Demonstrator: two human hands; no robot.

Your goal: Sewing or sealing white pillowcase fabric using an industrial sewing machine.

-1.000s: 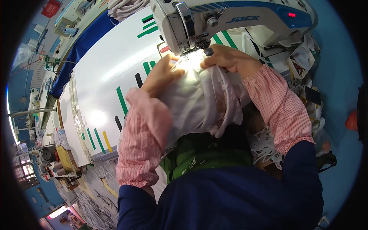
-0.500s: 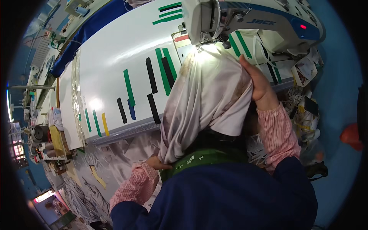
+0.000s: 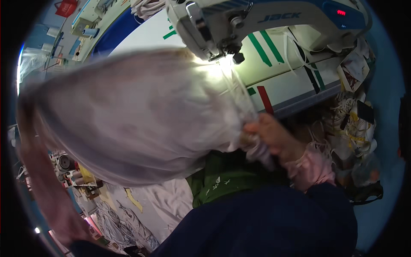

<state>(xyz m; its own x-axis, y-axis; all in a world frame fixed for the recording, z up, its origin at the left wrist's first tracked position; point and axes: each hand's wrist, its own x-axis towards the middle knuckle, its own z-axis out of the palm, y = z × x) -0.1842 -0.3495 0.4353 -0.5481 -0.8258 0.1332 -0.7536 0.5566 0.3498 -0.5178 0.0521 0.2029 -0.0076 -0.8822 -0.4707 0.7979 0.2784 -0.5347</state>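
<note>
Bright glare (image 3: 222, 68); cloth (image 3: 128, 115) motion-blurred

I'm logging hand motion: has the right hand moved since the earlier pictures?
Yes: against the sewing machine, the right hand is now lower in the picture and farther from it.

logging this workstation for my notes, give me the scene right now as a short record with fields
left hand: at the left end of the pale cloth, too blurred to tell its grip
right hand: closed on a bunched edge of the cloth
cloth: spread between the hands, blurred; glare hides whether it lies under the needle
sewing machine: above the cloth's upper right, lamp lit
tabletop: white, with green strips and a red strip
</note>
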